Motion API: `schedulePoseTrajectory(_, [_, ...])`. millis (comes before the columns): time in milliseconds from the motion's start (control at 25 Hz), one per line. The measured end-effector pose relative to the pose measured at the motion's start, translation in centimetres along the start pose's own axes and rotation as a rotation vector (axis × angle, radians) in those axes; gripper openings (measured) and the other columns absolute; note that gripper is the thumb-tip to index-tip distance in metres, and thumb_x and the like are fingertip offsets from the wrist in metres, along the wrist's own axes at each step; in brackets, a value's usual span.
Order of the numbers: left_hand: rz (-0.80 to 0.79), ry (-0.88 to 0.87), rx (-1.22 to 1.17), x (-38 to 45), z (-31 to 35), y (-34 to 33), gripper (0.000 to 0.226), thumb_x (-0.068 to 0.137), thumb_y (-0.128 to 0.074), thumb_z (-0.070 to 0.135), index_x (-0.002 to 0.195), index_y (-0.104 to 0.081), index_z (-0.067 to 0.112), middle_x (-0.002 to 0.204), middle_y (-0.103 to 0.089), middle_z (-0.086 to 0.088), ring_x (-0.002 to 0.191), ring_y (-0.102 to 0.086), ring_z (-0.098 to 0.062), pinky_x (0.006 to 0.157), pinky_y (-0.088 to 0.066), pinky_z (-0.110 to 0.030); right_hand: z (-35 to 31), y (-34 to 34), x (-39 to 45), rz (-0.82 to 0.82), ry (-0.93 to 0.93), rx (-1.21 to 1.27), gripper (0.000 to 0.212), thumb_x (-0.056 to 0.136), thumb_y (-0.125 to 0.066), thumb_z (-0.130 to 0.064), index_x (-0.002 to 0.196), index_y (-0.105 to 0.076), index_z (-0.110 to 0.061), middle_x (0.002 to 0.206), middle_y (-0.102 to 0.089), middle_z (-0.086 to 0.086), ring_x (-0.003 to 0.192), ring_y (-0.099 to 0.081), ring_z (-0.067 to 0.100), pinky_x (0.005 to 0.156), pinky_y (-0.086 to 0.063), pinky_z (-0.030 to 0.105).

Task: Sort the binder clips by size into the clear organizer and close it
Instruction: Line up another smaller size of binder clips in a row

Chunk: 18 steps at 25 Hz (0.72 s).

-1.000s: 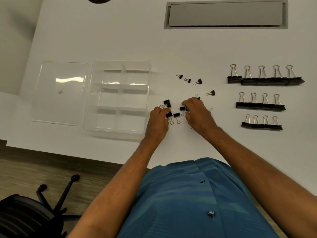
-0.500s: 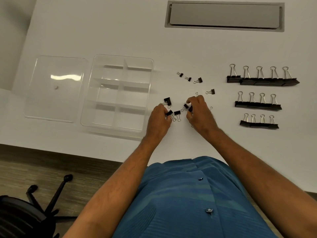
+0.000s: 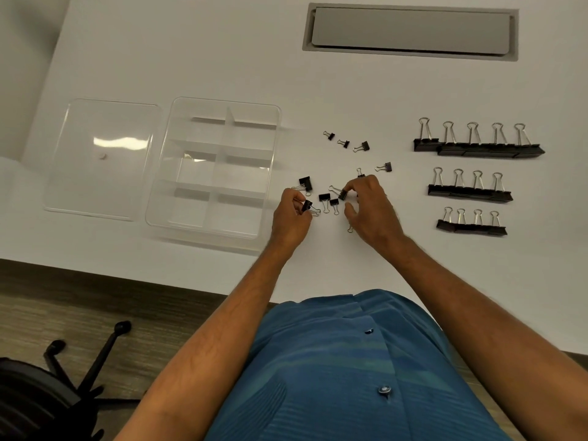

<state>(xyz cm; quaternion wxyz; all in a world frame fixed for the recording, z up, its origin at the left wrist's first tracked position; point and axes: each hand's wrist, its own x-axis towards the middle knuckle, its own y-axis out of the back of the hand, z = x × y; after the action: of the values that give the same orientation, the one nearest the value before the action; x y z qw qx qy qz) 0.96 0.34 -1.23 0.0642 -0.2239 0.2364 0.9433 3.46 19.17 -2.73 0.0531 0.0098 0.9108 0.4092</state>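
Black small clips (image 3: pixel 324 197) lie scattered on the white table (image 3: pixel 222 58), between the clear organizer (image 3: pixel 178 173) and three tidy rows of bigger clips. From the head camera, the left hand (image 3: pixel 291 218) pinches one small clip (image 3: pixel 307 205) in its curled grip, black body toward the organizer, wire handles pointing right. The right hand (image 3: pixel 372 211) pinches another clip (image 3: pixel 343 194) between thumb and forefinger, handles pointing left and away. Two loose ones stand between the hands with handles toward the person; four more (image 3: pixel 361 146) lie farther off, their long axes running roughly left to right.

On the right, the large row (image 3: pixel 477 149), the medium row (image 3: pixel 469 192) and the smaller row (image 3: pixel 471 227) each stretch left to right, every handle upright and pointing away from the person.

The organizer sits open, its divided compartments holding no clips. Its lid (image 3: pixel 101 157) lies flat just beside it on the left, with a small white speck on it that is hard to make out.

At least two clips are partly hidden under the right hand; only wire loops show. A grey cable hatch (image 3: pixel 410 30) sits at the far side, and a chair base (image 3: pixel 63 377) is cut off at the lower left.
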Motion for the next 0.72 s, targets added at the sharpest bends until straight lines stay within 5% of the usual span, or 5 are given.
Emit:
schedulePoseTrajectory(160, [0.0, -0.037, -0.019, -0.8, 0.3, -0.1, 0.034, 0.093, -0.06, 0.005, 0.121, -0.063, 0.026, 0.101, -0.064, 0.002, 0.087, -0.061, -0.014, 0.074, -0.054, -0.023, 0.1, -0.4, 1.3, -0.084, 0.057, -0.088, 0.042, 0.092, -0.056, 0.0, 0.132, -0.058, -0.012, 0.128, -0.052, 0.006, 0.115, -0.05, 0.022, 0.086, -0.051, 0.035])
schedulePoseTrajectory(320, [0.023, -0.009, -0.082, -1.3, 0.5, -0.1, 0.027, 0.09, -0.07, 0.01, 0.114, -0.064, 0.021, 0.089, -0.065, -0.002, 0.077, -0.067, -0.018, 0.072, -0.059, -0.029, 0.2, -0.7, 2.7, -0.127, 0.091, -0.162, 0.022, 0.094, -0.058, -0.005, 0.115, -0.062, -0.009, 0.114, -0.056, 0.009, 0.105, -0.053, 0.027, 0.079, -0.051, 0.041])
schedulePoseTrajectory(520, [0.032, -0.002, -0.074, -2.2, 1.2, -0.7, 0.031, 0.082, -0.08, 0.018, 0.104, -0.058, 0.014, 0.092, -0.068, -0.006, 0.078, -0.069, -0.02, 0.065, -0.056, -0.021, 0.1, 1.3, 2.2, -0.029, 0.058, -0.041, 0.024, 0.092, -0.063, -0.012, 0.115, -0.057, -0.018, 0.114, -0.05, 0.002, 0.091, -0.053, 0.018, 0.07, -0.051, 0.035])
schedulePoseTrajectory(720, [-0.071, -0.099, 0.086, -4.3, 2.8, -4.5, 0.037, 0.073, -0.086, 0.033, 0.087, -0.057, 0.016, 0.076, -0.062, 0.007, 0.063, -0.054, -0.003, 0.058, -0.046, -0.012, 2.6, 5.5, -3.4, 0.063, -0.022, 0.115, 0.02, 0.09, -0.069, -0.02, 0.108, -0.061, -0.021, 0.11, -0.049, -0.004, 0.087, -0.056, 0.008, 0.073, -0.052, 0.017])
